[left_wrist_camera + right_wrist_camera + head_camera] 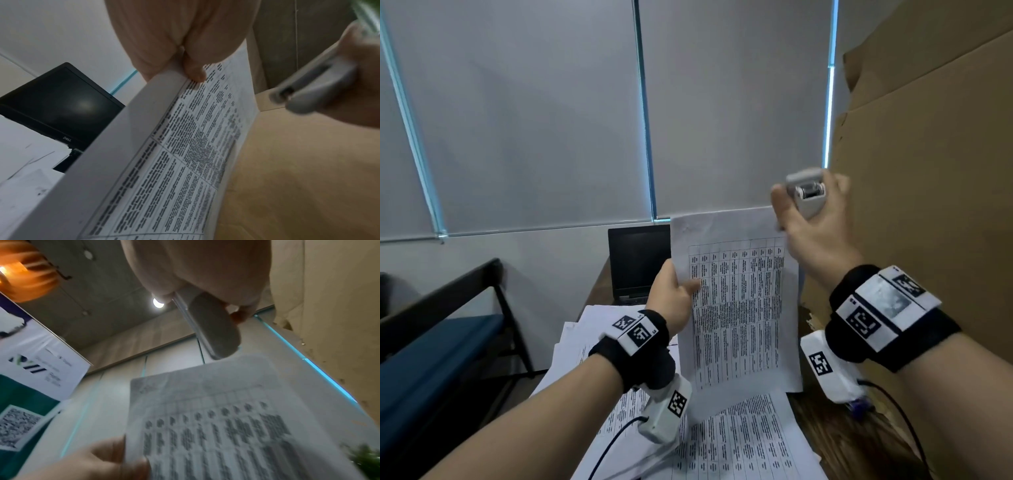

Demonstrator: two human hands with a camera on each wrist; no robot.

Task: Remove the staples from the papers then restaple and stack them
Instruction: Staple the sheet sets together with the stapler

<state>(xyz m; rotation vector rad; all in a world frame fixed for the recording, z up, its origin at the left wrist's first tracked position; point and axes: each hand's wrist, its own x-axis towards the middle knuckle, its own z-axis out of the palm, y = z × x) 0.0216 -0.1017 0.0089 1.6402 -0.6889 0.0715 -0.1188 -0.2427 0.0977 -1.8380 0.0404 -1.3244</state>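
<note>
A wooden counter (866, 435) runs away from the person, bordered on the right by a tall cardboard sheet (928, 171). Nearest, loose printed sheets (743, 442) lie spread across it. Above them the left hand (671, 294) holds a set of papers (739, 308) upright off the counter — thumb on the printed face, fingers behind the left edge. The right hand (811, 226) is raised at the papers' top right corner, fingers curled round a grey stapler (806, 192); whether it touches the corner I cannot tell. Beyond, a dark laptop (640, 260) stands open at the counter's far end — grey roller blinds (534, 120) behind.
</note>
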